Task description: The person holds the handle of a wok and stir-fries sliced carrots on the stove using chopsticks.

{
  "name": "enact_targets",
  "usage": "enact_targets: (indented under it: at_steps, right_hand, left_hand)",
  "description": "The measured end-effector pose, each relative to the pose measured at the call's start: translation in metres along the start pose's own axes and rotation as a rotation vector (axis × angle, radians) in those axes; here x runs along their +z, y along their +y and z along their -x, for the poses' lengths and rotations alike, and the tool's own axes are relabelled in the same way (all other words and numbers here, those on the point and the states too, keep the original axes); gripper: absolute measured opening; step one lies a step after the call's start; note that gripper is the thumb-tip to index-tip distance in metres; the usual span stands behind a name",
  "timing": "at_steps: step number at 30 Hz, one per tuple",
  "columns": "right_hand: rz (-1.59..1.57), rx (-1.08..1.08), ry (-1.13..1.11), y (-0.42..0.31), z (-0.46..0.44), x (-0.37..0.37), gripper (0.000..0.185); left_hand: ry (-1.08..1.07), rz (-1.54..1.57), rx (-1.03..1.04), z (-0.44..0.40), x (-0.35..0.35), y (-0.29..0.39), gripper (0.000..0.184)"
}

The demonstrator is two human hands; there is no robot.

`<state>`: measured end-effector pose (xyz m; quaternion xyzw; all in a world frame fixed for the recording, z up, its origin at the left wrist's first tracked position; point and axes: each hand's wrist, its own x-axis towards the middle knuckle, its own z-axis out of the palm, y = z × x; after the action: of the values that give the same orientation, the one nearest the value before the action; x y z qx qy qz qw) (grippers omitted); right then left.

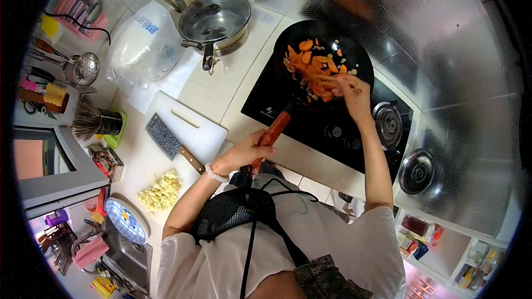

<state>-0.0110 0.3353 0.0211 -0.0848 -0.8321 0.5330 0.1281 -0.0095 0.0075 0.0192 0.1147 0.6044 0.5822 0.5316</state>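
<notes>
My left hand [246, 152] is wrapped round the reddish wooden handle [271, 135] of a black wok [360, 55] on the stove. Orange carrot pieces and small pale slices [315, 69] lie in the wok, partly blurred. Over the wok's right side, my right hand [352, 91] has its fingers closed round something thin and light brown that reaches into the food; motion blur hides its exact shape.
Left of the stove, a white cutting board [202, 127] carries a cleaver [164, 137] and chopped pale yellow food [159, 191]. A lidded pot [216, 22] and a plastic bag [145, 44] stand behind. Another burner [388, 124] is on the right; a sink [127, 257] is lower left.
</notes>
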Motion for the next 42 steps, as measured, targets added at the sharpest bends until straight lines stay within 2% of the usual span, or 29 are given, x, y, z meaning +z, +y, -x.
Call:
enact_targets:
  at_steps: [1, 3, 8, 11, 13, 15, 16, 19, 21, 23, 24, 27, 29, 31, 34, 38, 39, 42]
  right_hand:
    - [0.093, -0.041, 0.066, 0.018, -0.01, -0.005, 0.027]
    - [0.041, -0.005, 0.155, 0.035, -0.022, -0.02, 0.027]
    - [-0.037, 0.032, 0.363, 0.018, -0.02, -0.063, 0.023]
    - [-0.018, -0.015, 0.369, 0.03, -0.016, -0.059, 0.024]
    - [0.198, -0.056, 0.297, 0.038, -0.015, -0.045, 0.025]
    - [0.224, -0.01, 0.143, 0.022, -0.004, -0.033, 0.025]
    - [0.054, 0.073, 0.071, 0.002, 0.003, -0.027, 0.024]
    - [-0.116, 0.16, 0.102, -0.034, 0.022, -0.03, 0.023]
    - [-0.089, 0.139, 0.081, -0.049, 0.033, -0.038, 0.023]
    - [-0.122, 0.265, -0.027, -0.053, 0.041, -0.042, 0.024]
    - [-0.112, 0.233, -0.04, -0.04, 0.041, -0.038, 0.023]
    - [0.016, 0.126, 0.059, -0.003, 0.026, -0.037, 0.023]
    - [-0.037, 0.134, 0.197, 0.015, 0.013, -0.043, 0.023]
    - [-0.085, 0.059, 0.277, 0.014, 0.007, -0.052, 0.024]
    - [-0.059, 0.069, 0.392, 0.012, -0.008, -0.062, 0.023]
    - [-0.068, -0.059, 0.377, 0.057, -0.034, -0.043, 0.025]
    - [-0.141, -0.042, 0.347, 0.056, -0.035, -0.032, 0.025]
    - [0.019, 0.006, 0.159, 0.035, -0.029, -0.01, 0.026]
  left_hand:
    - [-0.004, -0.008, 0.002, 0.0, 0.0, 0.0, 0.046]
    - [-0.001, -0.016, 0.007, -0.002, -0.002, -0.005, 0.049]
    - [-0.007, -0.005, -0.004, 0.0, -0.001, -0.002, 0.055]
    - [-0.018, 0.018, -0.034, 0.0, 0.0, 0.001, 0.056]
    - [-0.018, 0.018, -0.034, -0.001, 0.0, -0.001, 0.057]
    - [-0.017, 0.018, -0.032, -0.002, -0.001, -0.002, 0.057]
    - [-0.017, 0.013, -0.028, -0.003, -0.002, -0.004, 0.059]
    - [-0.007, 0.02, -0.023, -0.001, -0.002, -0.004, 0.061]
    - [-0.002, 0.029, -0.022, -0.001, -0.002, -0.005, 0.063]
    - [-0.009, -0.001, -0.036, -0.004, -0.003, -0.006, 0.064]
    - [-0.014, -0.003, -0.037, -0.004, -0.002, -0.003, 0.064]
    - [-0.01, -0.015, -0.065, 0.0, -0.001, 0.001, 0.063]
    - [-0.021, 0.03, -0.03, 0.0, -0.003, -0.002, 0.061]
    - [-0.01, 0.022, -0.028, -0.003, -0.003, -0.008, 0.06]
    - [-0.003, 0.017, -0.016, -0.002, -0.003, -0.009, 0.059]
    - [-0.023, 0.014, -0.029, -0.001, -0.002, -0.005, 0.06]
    - [-0.023, 0.013, -0.025, -0.001, -0.002, -0.003, 0.06]
    - [-0.012, -0.007, -0.043, 0.0, -0.001, -0.001, 0.059]
